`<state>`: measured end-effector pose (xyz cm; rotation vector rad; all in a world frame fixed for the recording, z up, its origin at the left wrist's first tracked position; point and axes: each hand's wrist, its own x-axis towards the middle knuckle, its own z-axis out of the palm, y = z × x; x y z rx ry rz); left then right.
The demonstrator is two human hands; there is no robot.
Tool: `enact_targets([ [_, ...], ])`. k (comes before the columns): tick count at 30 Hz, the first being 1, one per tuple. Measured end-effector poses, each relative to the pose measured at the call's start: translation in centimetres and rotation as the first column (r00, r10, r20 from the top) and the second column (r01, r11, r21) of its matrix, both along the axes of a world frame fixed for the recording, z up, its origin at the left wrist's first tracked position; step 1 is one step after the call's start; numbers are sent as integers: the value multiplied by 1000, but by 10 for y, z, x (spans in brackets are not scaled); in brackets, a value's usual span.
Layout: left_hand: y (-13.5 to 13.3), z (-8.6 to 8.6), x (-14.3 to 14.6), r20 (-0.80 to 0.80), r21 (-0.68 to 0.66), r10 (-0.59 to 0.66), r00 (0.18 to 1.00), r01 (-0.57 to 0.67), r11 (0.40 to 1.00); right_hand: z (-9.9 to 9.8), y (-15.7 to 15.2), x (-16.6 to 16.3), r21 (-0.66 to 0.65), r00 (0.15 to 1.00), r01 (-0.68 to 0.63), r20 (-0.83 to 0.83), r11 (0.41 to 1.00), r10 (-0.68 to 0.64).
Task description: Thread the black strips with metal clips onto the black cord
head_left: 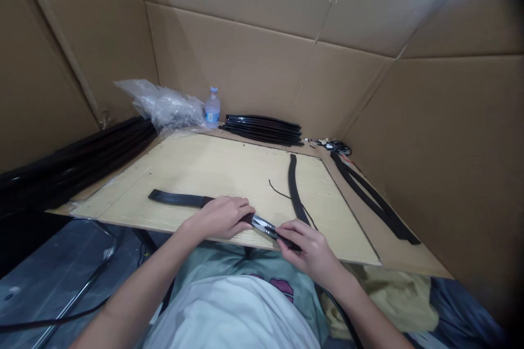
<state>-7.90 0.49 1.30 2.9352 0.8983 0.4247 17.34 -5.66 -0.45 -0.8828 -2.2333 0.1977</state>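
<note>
My left hand (225,215) presses down on a flat black strip (176,198), which lies along the board near its front edge. The fingers are closed over the strip's right part and hide some of it. In my right hand (305,240) are dark-handled snips (264,226) with silver blades. Their tips point left and meet the strip's end beside my left fingertips; whether the blades touch it I cannot make out. Beyond my right hand lies another curved black strip (293,180), with a thin black cord (279,192) passing across it.
The pale board (213,158) rests on a table inside cardboard walls. A stack of black strips (262,130), a water bottle (212,109) and clear plastic bags (164,104) stand at the back. Long black strips (82,158) lie left, a folded strip (372,196) and tangled cables (338,146) right.
</note>
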Motion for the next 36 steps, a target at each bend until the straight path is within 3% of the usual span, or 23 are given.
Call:
enact_targets([
  [36, -2, 2, -1, 12, -21, 18, 1000, -18, 1000, -5, 0, 2, 27, 1000, 13, -26, 1000, -12],
])
